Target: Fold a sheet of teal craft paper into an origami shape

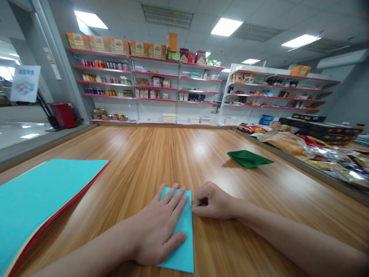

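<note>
Head camera view shows the left hand (pixel 161 221) laid palm down with fingers spread, hiding much of the narrow light-blue paper (pixel 186 225) beneath it, so the paper's left edge is mostly out of sight. That paper lies on the near middle of the table (pixel 135 161), its long right side straight. The right hand (pixel 211 202) is curled, thumb and forefinger drawn together at that edge; whether they pinch it or only touch it, I cannot tell. Both forearms run out of the frame, and a paper stack (pixel 49 192) at left is cut off by the border. Lettering on the standing sign (pixel 25 84) and the labels on the shelves (pixel 150 114) are too small or blurred to read.

The table has a streaked, wood-grain top, glossy enough to mirror the ceiling lights (pixel 226 26), with a dark seam running away from the hands and a raised rim. Past it, white shelves with red edging carry orange cartons (pixel 119 46) and rows of bottles (pixel 103 64).

The stack is smooth blue on top, with cream and red layers along its edge. A green folded paper (pixel 249 158), pointed at both ends, sits farther back at right, near shiny plastic packets (pixel 288 143).
</note>
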A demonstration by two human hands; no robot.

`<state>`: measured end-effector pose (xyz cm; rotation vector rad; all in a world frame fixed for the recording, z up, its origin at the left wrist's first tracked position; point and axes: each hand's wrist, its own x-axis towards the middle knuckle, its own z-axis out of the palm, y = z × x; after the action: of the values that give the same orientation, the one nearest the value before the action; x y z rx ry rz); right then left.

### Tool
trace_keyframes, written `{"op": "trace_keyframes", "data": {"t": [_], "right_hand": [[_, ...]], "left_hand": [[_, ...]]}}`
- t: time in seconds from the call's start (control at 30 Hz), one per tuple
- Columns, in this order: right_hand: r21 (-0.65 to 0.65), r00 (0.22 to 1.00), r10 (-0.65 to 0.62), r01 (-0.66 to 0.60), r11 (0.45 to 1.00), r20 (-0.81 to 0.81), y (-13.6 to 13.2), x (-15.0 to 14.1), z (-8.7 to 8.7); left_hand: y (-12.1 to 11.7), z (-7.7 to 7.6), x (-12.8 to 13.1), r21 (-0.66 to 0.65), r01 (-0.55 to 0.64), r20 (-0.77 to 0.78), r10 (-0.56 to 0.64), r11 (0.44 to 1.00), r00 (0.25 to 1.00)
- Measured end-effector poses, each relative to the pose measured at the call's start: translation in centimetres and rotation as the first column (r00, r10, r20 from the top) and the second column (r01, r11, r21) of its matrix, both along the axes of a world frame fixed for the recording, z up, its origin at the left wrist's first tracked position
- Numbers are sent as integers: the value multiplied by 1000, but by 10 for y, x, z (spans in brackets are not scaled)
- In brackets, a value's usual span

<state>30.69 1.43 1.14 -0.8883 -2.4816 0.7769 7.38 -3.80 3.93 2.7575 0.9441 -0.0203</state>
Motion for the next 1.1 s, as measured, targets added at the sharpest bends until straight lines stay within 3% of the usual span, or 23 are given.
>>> {"op": "trace_keyframes", "data": {"t": [0.53, 0.77, 0.87, 1.0, 1.1], "right_hand": [[-38, 974, 219, -217, 975, 52, -32, -10, 6], [-83, 927, 369, -363, 928, 74, -54, -20, 8], [-114, 893, 450, -446, 888, 8, -59, -24, 7], [-132, 910, 384, -405, 905, -156, -55, -26, 0], [-109, 923, 373, -382, 918, -94, -52, -26, -1]], "left_hand": [[-1, -11, 4, 31, -7, -32, 8, 1000, 999], [-2, -14, 3, 38, 0, -30, 1, 999, 1000], [-2, -13, 3, 37, 3, -35, -2, 999, 999], [-2, -12, 3, 33, 8, -41, -7, 999, 999], [-2, -12, 3, 32, 8, -41, -7, 999, 999]]}}
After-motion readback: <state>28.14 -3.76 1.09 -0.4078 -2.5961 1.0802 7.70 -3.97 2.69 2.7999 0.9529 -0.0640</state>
